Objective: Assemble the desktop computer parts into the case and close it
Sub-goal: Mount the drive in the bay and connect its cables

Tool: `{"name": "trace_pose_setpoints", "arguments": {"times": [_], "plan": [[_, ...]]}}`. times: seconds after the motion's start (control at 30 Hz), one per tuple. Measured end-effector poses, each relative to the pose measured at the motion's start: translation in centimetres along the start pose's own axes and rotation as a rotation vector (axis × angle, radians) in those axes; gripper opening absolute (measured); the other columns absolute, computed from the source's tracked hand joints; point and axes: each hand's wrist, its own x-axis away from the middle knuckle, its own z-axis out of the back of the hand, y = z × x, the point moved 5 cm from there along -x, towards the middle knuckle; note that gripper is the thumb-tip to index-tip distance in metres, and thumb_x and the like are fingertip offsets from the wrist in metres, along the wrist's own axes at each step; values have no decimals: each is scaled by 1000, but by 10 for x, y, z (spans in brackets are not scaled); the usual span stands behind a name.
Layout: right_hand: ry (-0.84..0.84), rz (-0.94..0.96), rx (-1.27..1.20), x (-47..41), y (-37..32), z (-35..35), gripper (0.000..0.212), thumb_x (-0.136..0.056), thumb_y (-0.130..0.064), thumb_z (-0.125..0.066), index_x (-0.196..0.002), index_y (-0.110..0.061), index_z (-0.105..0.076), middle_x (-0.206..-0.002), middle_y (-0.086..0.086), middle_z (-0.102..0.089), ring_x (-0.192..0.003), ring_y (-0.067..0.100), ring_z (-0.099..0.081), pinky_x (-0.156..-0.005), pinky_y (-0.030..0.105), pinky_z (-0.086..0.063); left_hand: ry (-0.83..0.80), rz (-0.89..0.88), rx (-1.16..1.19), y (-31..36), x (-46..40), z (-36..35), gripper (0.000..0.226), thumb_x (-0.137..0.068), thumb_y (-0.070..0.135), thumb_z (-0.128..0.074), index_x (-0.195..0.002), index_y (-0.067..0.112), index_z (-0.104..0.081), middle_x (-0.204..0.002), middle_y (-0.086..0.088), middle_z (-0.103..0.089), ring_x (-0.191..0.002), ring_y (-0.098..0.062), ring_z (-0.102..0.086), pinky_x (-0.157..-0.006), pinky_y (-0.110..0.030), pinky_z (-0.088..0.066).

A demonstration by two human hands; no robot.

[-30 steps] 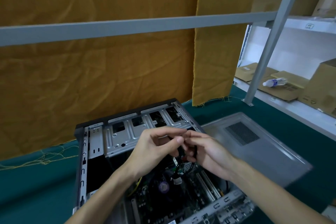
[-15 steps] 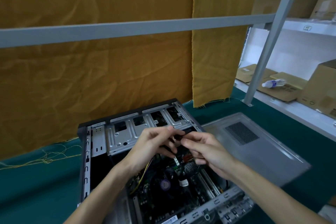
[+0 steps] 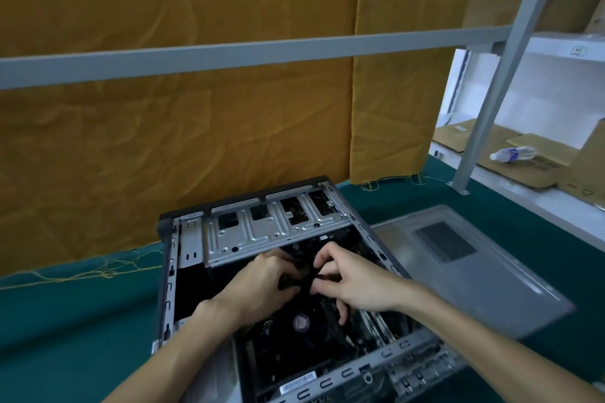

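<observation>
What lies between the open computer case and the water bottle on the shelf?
In the head view, the grey side panel lies flat on the green table cover between the case and the bottle; beyond it stands a shelf post.

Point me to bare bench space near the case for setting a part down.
Bare green mat left of the case, up to the yellow cloth. Another strip behind the side panel, toward the shelf post. Crowded: inside the case, where the left hand and right hand work on black cables.
</observation>
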Motion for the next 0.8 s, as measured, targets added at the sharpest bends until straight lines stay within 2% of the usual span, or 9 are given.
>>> {"name": "trace_pose_setpoints", "arguments": {"times": [0.07, 0.13, 0.2, 0.33, 0.43, 0.57, 0.63, 0.73, 0.8], "plan": [[-13, -83, 39, -5, 7, -3, 27, -100, -23, -64, -118, -17, -46, -110, 1, -64, -64, 19, -70, -66, 30, -56, -24, 83, -23, -9, 0, -5, 22, -93, 33, -70, -113, 27, -74, -124, 7, -57, -114, -16, -60, -97, -33, -50], [18, -151, 142, -6, 14, 2, 8, -97, -19, -67, -94, -17, -60, -86, 2, -70, -68, 20, -73, -62, 21, -52, -47, 146, -44, -15, -2, -8, 19, -94, 30, -69, -112, 24, -72, -117, 4, -60, -108, -18, -62, -90, -33, -52], [11, -159, 147, -7, 16, 4, 20, -99, -22, -65, -80, -16, -66, -75, 3, -73, -67, 15, -72, -61, 17, -49, -88, 168, -57, -17, -8, -13, 18, -95, 28, -67, -112, 21, -69, -119, -1, -59, -110, -21, -60, -91, -34, -51], [-13, -40, 148, -5, 8, -1, 15, -106, -26, -53, -106, -18, -66, -73, 3, -72, -64, 14, -72, -57, 19, -47, -140, 159, -64, -10, -22, -24, 18, -94, 16, -60, -111, 13, -63, -119, -10, -63, -114, -29, -58, -94, -41, -48], [78, 0, 290, -9, 9, -3, 22, -105, -32, -53, -123, -27, -65, -71, 3, -71, -62, 22, -69, -58, 37, -49, -154, 213, -51, -11, -27, -30, 21, -95, 14, -56, -115, 11, -56, -119, -15, -64, -112, -35, -60, -91, -45, -49], [18, -43, 337, -18, 13, -5, 42, -101, -31, -57, -142, -20, -54, -68, -6, -64, -54, 18, -59, -53, 34, -41, -168, 287, -67, -14, -32, -34, 24, -97, 15, -55, -119, 10, -46, -117, -17, -62, -107, -40, -62, -86, -48, -51], [-38, -65, 318, -21, 14, -6, 49, -98, -23, -57, -144, -7, -47, -72, -1, -64, -65, 21, -62, -58, 36, -46, -167, 335, -105, -16, -36, -35, 21, -98, 14, -54, -117, 7, -49, -119, -18, -61, -108, -40, -61, -85, -46, -50], [-42, -36, 301, -20, 13, -3, 43, -100, -23, -53, -140, -14, -40, -105, 4, -69, -97, 23, -67, -91, 48, -56, -136, 396, -80, -20, -41, -38, 20, -98, 18, -55, -114, 6, -56, -120, -18, -65, -110, -37, -63, -85, -41, -49], [-31, 5, 300, -18, 12, -2, 24, -105, -31, -50, -124, -19, -43, -106, 1, -67, -89, 17, -65, -81, 46, -55, -133, 436, -44, -23, -45, -40, 26, -99, 24, -57, -118, 7, -57, -122, -17, -66, -113, -35, -63, -89, -39, -49]]}}
